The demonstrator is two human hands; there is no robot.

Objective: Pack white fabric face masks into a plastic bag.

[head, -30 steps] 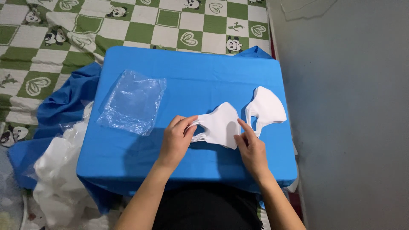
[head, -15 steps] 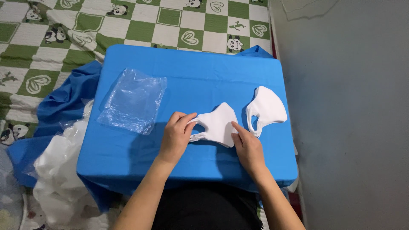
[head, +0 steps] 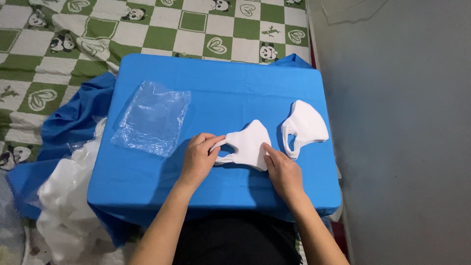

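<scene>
A white face mask (head: 248,143) lies folded flat on the blue-covered table (head: 221,88). My left hand (head: 197,158) pinches its ear loop at the mask's left end. My right hand (head: 280,170) presses its fingertips on the mask's lower right edge. A second white mask (head: 305,125) lies apart to the right, untouched, near the table's right edge.
A clear plastic bag (head: 153,118) lies flat on the table's left half. A heap of white plastic bags (head: 66,196) sits left of the table on blue cloth (head: 68,122). A green and white checked mat (head: 59,44) covers the floor behind. A grey wall (head: 402,122) stands right.
Both hands stay on the folded mask with only small finger shifts. The second mask and the plastic bag have not moved.
</scene>
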